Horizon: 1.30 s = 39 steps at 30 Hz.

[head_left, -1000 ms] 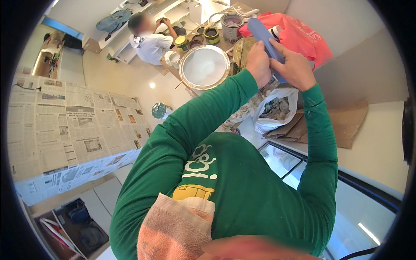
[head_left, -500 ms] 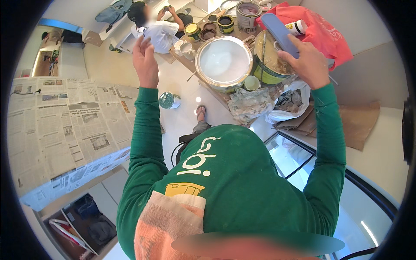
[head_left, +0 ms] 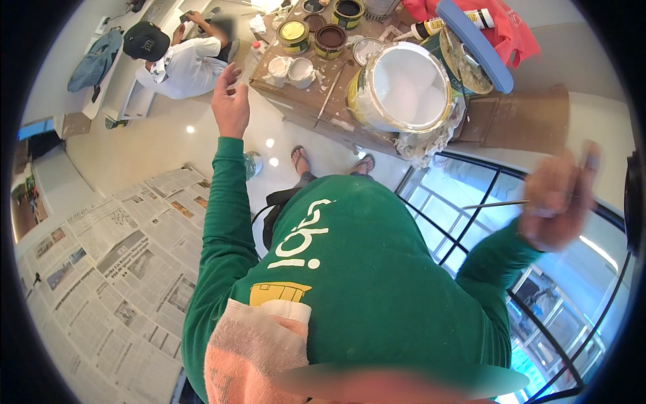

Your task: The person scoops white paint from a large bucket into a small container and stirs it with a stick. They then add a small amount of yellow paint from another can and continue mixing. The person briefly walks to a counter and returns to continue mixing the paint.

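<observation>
With the left grip [head_left: 231, 104] loosely spread and the right grip [head_left: 558, 202] closed around a thin rod [head_left: 494, 204], careless swinging could knock it against the glass panel [head_left: 469, 176] below.

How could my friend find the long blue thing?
Find the brown table, then the big bucket of white paint on it. To its right in the picture, beside the red bag, is the long blue bar. Its blue colour sets it apart.

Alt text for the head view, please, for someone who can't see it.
A blurred right hand holds a thin rod off to the side; the empty left hand is raised near a table with an open bucket of white liquid and smaller cans.
</observation>
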Motion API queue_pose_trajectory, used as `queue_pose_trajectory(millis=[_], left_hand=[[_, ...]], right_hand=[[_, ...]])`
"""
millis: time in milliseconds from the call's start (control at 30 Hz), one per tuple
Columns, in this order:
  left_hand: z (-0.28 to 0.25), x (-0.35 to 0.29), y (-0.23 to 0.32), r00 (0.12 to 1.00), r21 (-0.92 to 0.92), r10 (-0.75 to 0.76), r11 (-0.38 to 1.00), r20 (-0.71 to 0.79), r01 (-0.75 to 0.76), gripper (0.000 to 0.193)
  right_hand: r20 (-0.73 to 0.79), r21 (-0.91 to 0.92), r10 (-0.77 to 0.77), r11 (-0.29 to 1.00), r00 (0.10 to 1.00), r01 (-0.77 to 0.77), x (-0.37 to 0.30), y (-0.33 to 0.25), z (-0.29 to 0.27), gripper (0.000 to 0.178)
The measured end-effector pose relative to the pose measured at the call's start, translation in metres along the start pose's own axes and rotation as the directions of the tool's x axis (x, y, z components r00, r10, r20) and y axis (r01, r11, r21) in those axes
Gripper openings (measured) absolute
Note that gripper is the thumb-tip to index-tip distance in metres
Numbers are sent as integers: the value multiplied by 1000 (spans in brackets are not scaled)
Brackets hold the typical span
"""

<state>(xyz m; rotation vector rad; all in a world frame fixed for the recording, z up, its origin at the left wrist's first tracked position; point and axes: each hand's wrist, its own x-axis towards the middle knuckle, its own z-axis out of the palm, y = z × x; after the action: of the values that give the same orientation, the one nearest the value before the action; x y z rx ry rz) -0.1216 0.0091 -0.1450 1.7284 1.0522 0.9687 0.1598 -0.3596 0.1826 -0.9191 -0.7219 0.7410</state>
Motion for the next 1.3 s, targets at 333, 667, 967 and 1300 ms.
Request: queue_pose_trajectory(millis=[333, 667, 967, 1300], left_hand=[[2, -5, -3, 928, 196, 44, 973, 370, -124, 67], [9, 54, -24, 762, 249, 164, 884, 626, -395, 80], [28, 91, -31, 588, -28, 389, 849, 709, -527, 71], [41, 102, -54, 531, -213, 560, 788, 635, -577, 63]], right_hand=[[-63, 318, 379, 885, 923, -341, -62, 150, 73, 35], [-75, -732, -72, 682, 995, -6, -47, 130, 90, 23], [-317, -831, -107, 510, 942, -222, 40, 243, 132, 22], [-288, -911, 9, 304, 957, -277, 92, 308, 123, 21]])
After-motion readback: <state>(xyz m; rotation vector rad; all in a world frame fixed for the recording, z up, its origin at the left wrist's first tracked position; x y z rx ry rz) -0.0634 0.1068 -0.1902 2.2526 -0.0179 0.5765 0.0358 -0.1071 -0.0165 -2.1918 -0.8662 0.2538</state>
